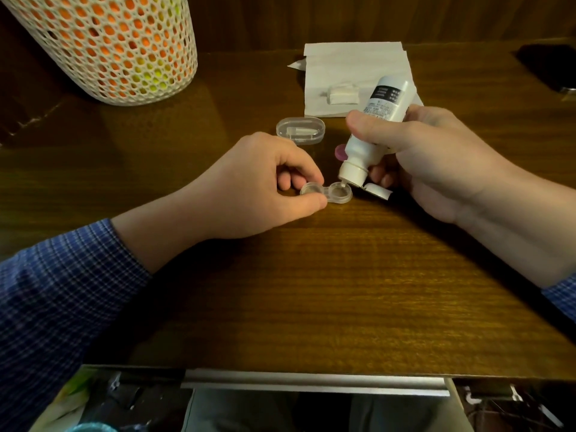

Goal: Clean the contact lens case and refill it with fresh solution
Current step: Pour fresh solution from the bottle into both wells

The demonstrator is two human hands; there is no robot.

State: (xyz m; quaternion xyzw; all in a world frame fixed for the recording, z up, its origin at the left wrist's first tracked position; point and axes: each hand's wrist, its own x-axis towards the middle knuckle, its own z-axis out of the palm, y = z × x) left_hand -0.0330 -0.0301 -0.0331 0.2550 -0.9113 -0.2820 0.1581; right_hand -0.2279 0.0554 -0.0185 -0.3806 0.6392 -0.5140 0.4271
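Right hand (436, 157) grip wraps tilted white plastic solution bottle (378, 120) (nozzle over right well); left hand (258, 185) grip pinches clear twin-well lens case (325, 192) on brown wooden tabletop (311, 275)

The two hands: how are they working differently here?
The left hand pinches the contact lens case between thumb and fingertips, steadying it on the table. The right hand wraps round the solution bottle, tipping it so the nozzle points into the case's right well. The left hand lies low against the table; the right is raised. Both are bare, with blue checked sleeves.
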